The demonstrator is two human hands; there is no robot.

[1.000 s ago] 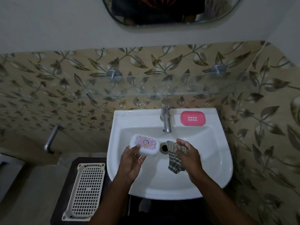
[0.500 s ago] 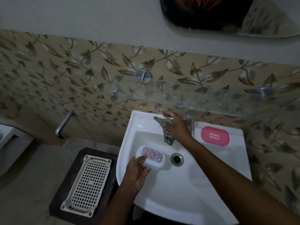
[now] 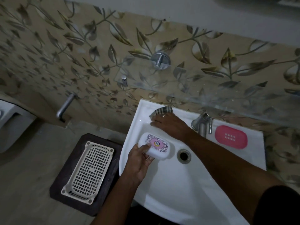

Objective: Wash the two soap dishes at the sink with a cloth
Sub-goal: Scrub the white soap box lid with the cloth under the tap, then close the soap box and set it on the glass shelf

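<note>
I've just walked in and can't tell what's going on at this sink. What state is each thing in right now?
White soap dish: lid shut, held over the basin by the left hand.
Pink soap dish: lying on the sink rim, untouched.
Cloth: on the back left corner of the rim, under the right hand.
Tap: no water visible.
Drain: open.
Basket: empty.

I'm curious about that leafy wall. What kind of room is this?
Most likely a bathroom: a white sink with a tap on a tiled wall, a pink soap dish on its rim, a glass shelf above.
</note>
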